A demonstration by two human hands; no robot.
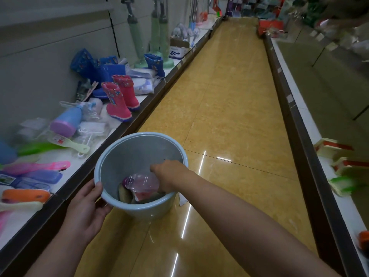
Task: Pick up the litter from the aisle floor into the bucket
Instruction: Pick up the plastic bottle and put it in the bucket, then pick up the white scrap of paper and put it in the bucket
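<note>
Both forearms reach out from the near edge. At the near left the left hand point(85, 204) pinches the rim of the pale blue bucket point(129, 154), thumb over the lip and fingers outside the wall. The right hand point(169, 174) dips down inside it, fingers curled around a clear plastic wrapper point(142, 181) that sits on top of the litter already in the bottom (dark and reddish scraps, hard to tell apart). Whether that hand is letting go or just pressing down, I cannot tell.

The bucket looks to be held up by that one-handed pinch, close beside the left shelf edge point(111, 136). My worry is that a push from the right hand could tip it or slip the rim from the thumb, spilling everything back onto the aisle floor point(229, 116). The crinkly wrapper could also cling to the fingers and ride out again. One white scrap point(182, 199) lies on the floor just right of the bucket.
</note>
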